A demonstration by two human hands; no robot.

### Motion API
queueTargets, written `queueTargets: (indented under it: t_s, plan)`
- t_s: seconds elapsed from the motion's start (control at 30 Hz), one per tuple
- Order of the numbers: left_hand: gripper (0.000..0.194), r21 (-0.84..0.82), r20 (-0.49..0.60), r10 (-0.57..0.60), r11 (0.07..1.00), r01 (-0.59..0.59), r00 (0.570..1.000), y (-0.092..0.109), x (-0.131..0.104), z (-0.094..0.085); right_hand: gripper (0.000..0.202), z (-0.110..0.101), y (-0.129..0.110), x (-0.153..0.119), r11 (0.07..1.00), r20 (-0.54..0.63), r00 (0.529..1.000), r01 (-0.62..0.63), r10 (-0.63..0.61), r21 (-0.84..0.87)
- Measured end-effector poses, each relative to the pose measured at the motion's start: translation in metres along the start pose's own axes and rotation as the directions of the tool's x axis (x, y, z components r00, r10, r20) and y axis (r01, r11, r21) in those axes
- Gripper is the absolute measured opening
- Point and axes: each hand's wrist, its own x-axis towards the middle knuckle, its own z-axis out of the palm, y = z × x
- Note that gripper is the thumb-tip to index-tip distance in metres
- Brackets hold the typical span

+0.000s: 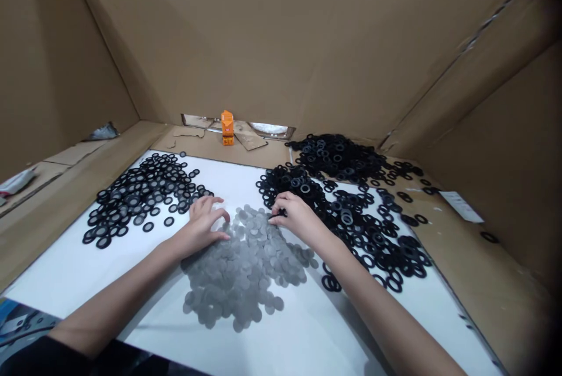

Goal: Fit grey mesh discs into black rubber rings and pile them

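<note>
My left hand (205, 224) hovers at the left edge of a heap of grey translucent discs (246, 265), its thumb and fingers curved and apart with nothing visible between them. Between the thumb and fingertips of my right hand (296, 218) is a black rubber ring (276, 216), at the upper right side of the heap. A pile of black rings (369, 229) spreads to the right, partly behind my right forearm. Beyond my left hand lie many black rings with grey discs in their centres (144, 194).
A white board (153, 323) lies under the piles. More black rings (342, 156) are heaped behind it on cardboard. An orange box (227, 128) stands at the back, and a white paper slip (462, 206) lies at right. Tall cardboard walls (219, 42) enclose the area.
</note>
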Motion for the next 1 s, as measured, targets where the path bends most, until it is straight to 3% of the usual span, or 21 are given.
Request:
queueTargets:
  t_s: [0.23,0.33,0.47,0.67,0.77,1.0]
  plan:
    - [0.015,-0.094,-0.037,-0.006,0.996,0.003,0.999,0.01,0.0,-0.003,0.009,-0.006,-0.026,-0.006,0.995,-0.095,0.993,0.073,-0.066,0.065]
    - [0.014,-0.194,-0.033,0.038,0.98,-0.044,0.999,0.015,0.001,-0.007,0.009,0.002,-0.04,-0.009,0.967,-0.064,0.998,0.021,-0.005,0.254]
    - [0.011,-0.425,0.004,-0.009,0.905,0.01,1.0,0.03,-0.003,-0.01,0.014,0.023,-0.056,-0.014,0.819,-0.011,0.99,-0.107,0.137,0.564]
    - [0.021,-0.619,0.06,-0.135,0.773,0.143,0.989,0.044,-0.01,-0.004,0.013,0.038,-0.076,-0.02,0.571,0.064,0.968,-0.196,0.243,0.797]
    - [0.023,-0.65,0.059,-0.184,0.739,0.178,0.981,0.04,-0.011,0.0,0.009,0.036,-0.08,-0.021,0.57,0.116,0.97,-0.219,0.212,0.792]
    - [0.018,-0.715,0.091,-0.27,0.652,0.252,0.958,0.042,-0.013,0.0,0.006,0.035,-0.078,-0.021,0.636,0.101,0.979,-0.191,0.174,0.747]
